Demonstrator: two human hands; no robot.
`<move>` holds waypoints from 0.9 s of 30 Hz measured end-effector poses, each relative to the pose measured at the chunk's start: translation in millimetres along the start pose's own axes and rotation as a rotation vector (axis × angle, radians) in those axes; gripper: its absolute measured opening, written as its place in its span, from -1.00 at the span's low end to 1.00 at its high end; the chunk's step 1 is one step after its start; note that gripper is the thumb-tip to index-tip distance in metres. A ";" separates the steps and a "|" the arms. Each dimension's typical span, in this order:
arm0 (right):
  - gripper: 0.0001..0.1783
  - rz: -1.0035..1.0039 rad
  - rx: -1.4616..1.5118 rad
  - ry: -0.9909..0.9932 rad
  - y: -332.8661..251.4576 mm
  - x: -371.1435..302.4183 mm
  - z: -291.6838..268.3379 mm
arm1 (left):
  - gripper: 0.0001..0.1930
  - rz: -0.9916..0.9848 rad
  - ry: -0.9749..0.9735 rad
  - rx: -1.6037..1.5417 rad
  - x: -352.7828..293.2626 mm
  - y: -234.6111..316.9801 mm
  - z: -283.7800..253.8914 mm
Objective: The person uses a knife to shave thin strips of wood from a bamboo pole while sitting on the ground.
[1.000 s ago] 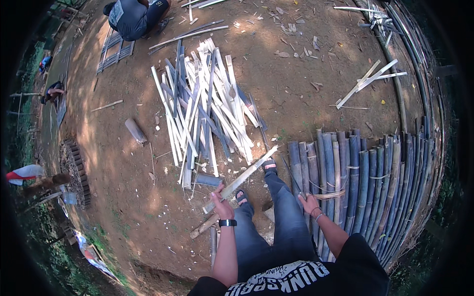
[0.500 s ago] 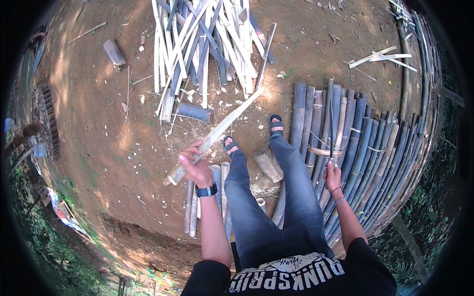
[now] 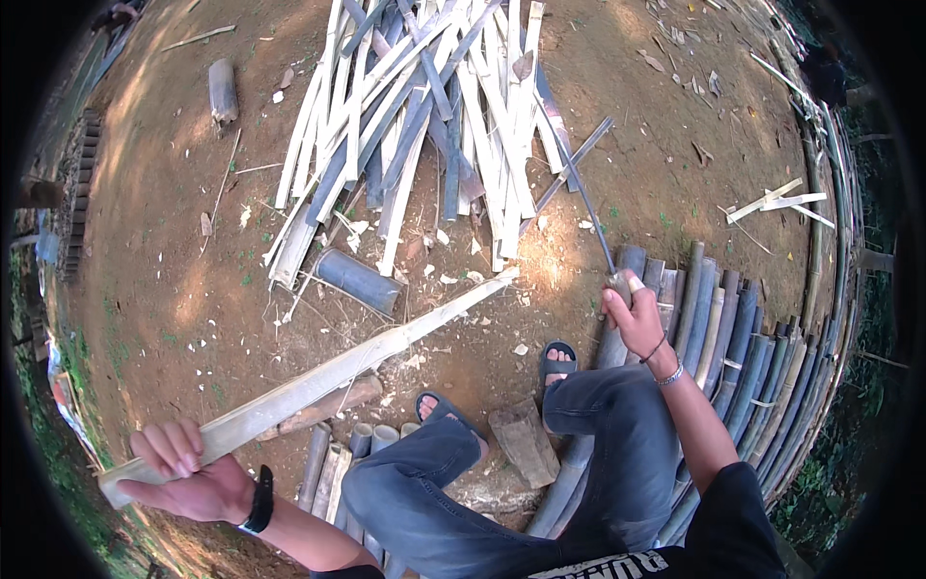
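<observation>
"What's that left hand got?"

"A pale split bamboo strip, gripped near its end at the lower left; it slants up to just right of the frame's middle."

"And the right hand?"

"Well apart from the other, right of centre, wrapped round the grip of a long thin blade that points up and left."

"What's around them?"

"A heap of split strips at top centre, a short dark bamboo tube just below it, whole poles side by side, lower right."
</observation>
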State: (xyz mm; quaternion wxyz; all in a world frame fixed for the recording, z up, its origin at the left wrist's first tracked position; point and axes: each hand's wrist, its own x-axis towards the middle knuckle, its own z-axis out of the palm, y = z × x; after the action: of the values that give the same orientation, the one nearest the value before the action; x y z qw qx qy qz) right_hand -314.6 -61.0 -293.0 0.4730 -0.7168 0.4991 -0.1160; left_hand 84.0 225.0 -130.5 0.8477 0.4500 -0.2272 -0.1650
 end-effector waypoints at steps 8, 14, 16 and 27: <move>-0.68 -0.264 0.202 0.092 36.9 58.5 37.8 | -0.61 0.100 -0.270 -0.070 1.7 13.6 -46.2; -0.69 -0.292 0.212 0.013 20.9 25.5 26.7 | -0.53 0.178 -0.022 -0.019 -50.4 27.8 -38.6; -0.70 -0.325 0.178 -0.030 16.6 4.7 30.6 | -0.52 0.213 -0.024 -0.043 -84.4 62.3 -47.9; -0.65 -0.360 -0.062 -0.463 19.1 -121.0 99.7 | -0.45 0.654 0.620 0.160 -234.4 100.0 -53.8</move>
State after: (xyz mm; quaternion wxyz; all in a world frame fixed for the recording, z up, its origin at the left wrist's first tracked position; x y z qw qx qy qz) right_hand -319.9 93.8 -323.6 0.5240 -0.8153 0.2460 -0.0164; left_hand -77.2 429.6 -128.6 0.8458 0.4469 -0.1050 0.2717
